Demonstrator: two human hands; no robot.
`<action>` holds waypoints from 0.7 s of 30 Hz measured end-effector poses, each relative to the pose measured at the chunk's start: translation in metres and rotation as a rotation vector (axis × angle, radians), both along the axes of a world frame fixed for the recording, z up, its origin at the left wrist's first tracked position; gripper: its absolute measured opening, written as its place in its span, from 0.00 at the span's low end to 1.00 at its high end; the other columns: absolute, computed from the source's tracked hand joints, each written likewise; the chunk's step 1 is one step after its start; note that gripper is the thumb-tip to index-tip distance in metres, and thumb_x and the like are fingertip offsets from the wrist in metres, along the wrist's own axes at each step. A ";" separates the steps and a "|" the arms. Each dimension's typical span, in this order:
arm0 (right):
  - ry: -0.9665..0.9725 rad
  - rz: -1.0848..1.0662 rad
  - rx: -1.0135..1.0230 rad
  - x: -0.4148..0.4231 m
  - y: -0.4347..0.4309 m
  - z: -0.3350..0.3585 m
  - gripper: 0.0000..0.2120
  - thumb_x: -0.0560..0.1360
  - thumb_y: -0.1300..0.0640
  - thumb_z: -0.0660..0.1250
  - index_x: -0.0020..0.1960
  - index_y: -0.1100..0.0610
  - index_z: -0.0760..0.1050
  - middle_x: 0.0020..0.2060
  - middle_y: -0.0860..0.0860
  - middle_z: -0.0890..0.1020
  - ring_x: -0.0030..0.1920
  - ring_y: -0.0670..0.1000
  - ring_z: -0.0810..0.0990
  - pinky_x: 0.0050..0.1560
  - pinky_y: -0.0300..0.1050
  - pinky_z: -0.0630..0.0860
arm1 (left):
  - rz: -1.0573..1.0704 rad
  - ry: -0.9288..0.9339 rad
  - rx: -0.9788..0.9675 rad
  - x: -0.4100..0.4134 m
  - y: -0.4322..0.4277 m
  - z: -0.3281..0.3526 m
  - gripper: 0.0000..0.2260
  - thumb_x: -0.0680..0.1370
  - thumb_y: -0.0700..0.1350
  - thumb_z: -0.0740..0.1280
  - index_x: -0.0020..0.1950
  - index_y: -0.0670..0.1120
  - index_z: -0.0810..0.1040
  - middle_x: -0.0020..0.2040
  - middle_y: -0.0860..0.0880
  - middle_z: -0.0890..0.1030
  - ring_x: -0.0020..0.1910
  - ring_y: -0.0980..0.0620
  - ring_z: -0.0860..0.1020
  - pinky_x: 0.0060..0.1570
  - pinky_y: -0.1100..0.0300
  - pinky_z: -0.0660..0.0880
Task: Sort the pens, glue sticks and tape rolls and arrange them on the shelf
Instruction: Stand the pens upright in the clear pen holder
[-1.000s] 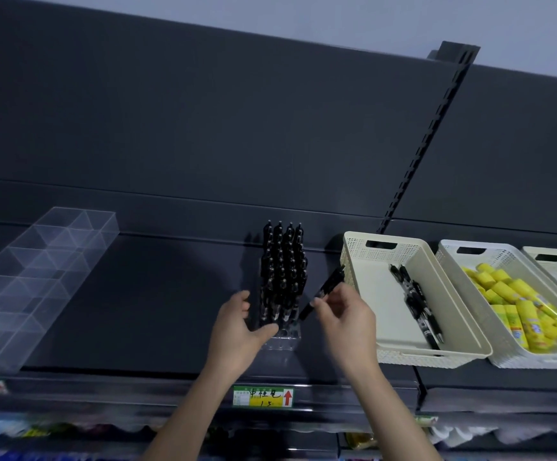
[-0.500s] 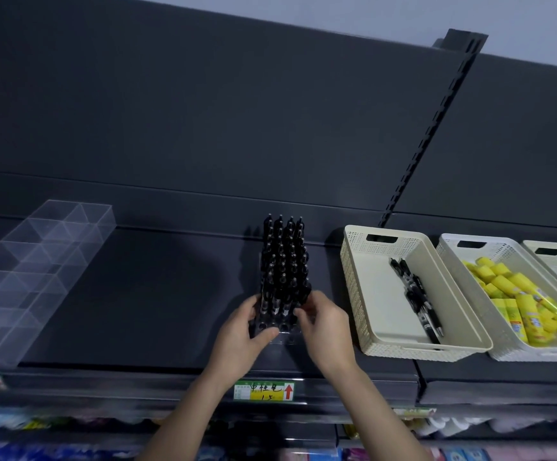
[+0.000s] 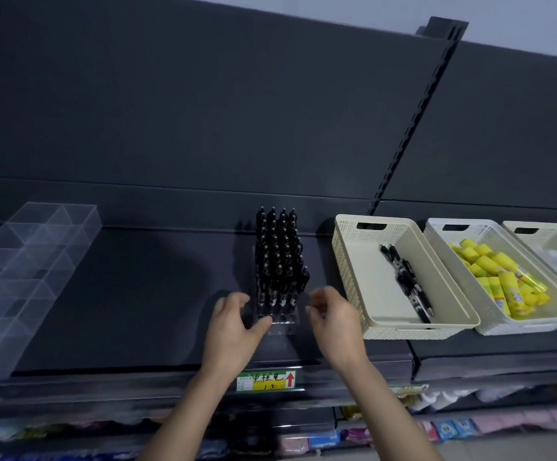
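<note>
Tipping is what worries me. The clear pen holder (image 3: 280, 327) stands between my two hands, packed with upright black pens (image 3: 278, 261), and it looks tall for so small a base. My left hand (image 3: 234, 324) rests its thumb against the holder's near edge, fingers loosely curled just beside its left wall and clasping nothing. My right hand (image 3: 333, 319) hangs just off the right wall, blurred, its fingers loosely curled and apparently empty. A careless knuckle from either side could spill the pack across the shelf (image 3: 137, 294). The loose pens (image 3: 407, 284) left to sort lie in the cream basket (image 3: 347, 261), just right of my right hand. Only the row nearest me shows free holes, so a pen pushed in askew could lever its neighbours over.
</note>
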State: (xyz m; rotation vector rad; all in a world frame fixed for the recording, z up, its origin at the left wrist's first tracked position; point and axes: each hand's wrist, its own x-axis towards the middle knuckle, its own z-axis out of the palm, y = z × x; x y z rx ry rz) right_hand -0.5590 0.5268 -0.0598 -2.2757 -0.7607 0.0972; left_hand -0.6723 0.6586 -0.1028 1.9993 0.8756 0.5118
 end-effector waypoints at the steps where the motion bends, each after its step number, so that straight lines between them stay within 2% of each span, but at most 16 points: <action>1: -0.009 -0.020 -0.006 0.001 -0.005 0.001 0.09 0.76 0.63 0.67 0.55 0.58 0.77 0.46 0.50 0.83 0.45 0.47 0.79 0.48 0.35 0.73 | 0.010 -0.011 0.035 -0.003 -0.002 0.005 0.18 0.71 0.51 0.74 0.57 0.49 0.74 0.55 0.53 0.73 0.54 0.56 0.74 0.53 0.61 0.72; 4: -0.026 -0.065 -0.015 0.005 -0.018 0.006 0.08 0.76 0.63 0.66 0.54 0.58 0.78 0.46 0.50 0.83 0.45 0.47 0.79 0.47 0.35 0.73 | -0.037 -0.067 0.086 -0.010 -0.009 0.017 0.11 0.72 0.49 0.73 0.49 0.51 0.74 0.49 0.56 0.74 0.49 0.59 0.75 0.50 0.61 0.74; 8: -0.053 -0.091 0.010 0.013 -0.033 0.012 0.07 0.76 0.64 0.65 0.52 0.57 0.79 0.41 0.45 0.80 0.42 0.44 0.77 0.42 0.26 0.68 | -0.203 -0.110 0.111 -0.004 -0.025 0.031 0.06 0.72 0.48 0.72 0.46 0.52 0.77 0.45 0.59 0.77 0.46 0.64 0.75 0.45 0.69 0.73; 9: -0.057 -0.089 0.025 0.015 -0.036 0.014 0.07 0.76 0.64 0.65 0.51 0.56 0.79 0.40 0.45 0.80 0.42 0.45 0.78 0.41 0.27 0.70 | -0.240 -0.124 0.107 -0.001 -0.029 0.034 0.05 0.72 0.48 0.72 0.46 0.52 0.78 0.45 0.59 0.77 0.46 0.64 0.75 0.45 0.71 0.72; 11: -0.024 -0.081 0.083 0.020 -0.043 0.018 0.07 0.75 0.64 0.65 0.49 0.55 0.78 0.39 0.46 0.81 0.41 0.47 0.80 0.43 0.39 0.78 | -0.291 -0.153 0.094 0.008 -0.038 0.041 0.05 0.72 0.48 0.72 0.46 0.53 0.78 0.44 0.60 0.78 0.47 0.64 0.76 0.44 0.72 0.71; 13: 0.038 -0.083 0.160 0.027 -0.050 0.023 0.08 0.76 0.65 0.65 0.48 0.53 0.77 0.37 0.46 0.81 0.39 0.47 0.82 0.42 0.49 0.81 | -0.328 -0.174 0.098 0.020 -0.046 0.047 0.06 0.72 0.48 0.72 0.45 0.56 0.78 0.43 0.61 0.78 0.47 0.64 0.76 0.43 0.75 0.69; 15: 0.029 -0.099 0.194 0.041 -0.060 0.026 0.09 0.76 0.65 0.64 0.48 0.52 0.77 0.37 0.46 0.82 0.39 0.47 0.82 0.43 0.48 0.81 | -0.359 -0.189 0.123 0.037 -0.054 0.054 0.08 0.72 0.48 0.73 0.44 0.59 0.76 0.43 0.61 0.77 0.47 0.64 0.75 0.44 0.75 0.69; 18: -0.065 -0.148 0.160 0.074 -0.082 0.030 0.07 0.76 0.63 0.64 0.50 0.56 0.79 0.41 0.47 0.82 0.43 0.47 0.81 0.43 0.36 0.73 | -0.372 -0.218 0.141 0.071 -0.072 0.064 0.10 0.71 0.46 0.73 0.45 0.59 0.75 0.44 0.59 0.77 0.46 0.63 0.75 0.44 0.74 0.70; 21: -0.149 -0.188 0.066 0.113 -0.110 0.034 0.08 0.75 0.64 0.64 0.50 0.60 0.80 0.44 0.53 0.83 0.46 0.53 0.81 0.43 0.41 0.72 | -0.394 -0.199 0.120 0.107 -0.095 0.069 0.09 0.72 0.46 0.73 0.48 0.57 0.77 0.46 0.59 0.77 0.46 0.63 0.76 0.44 0.73 0.71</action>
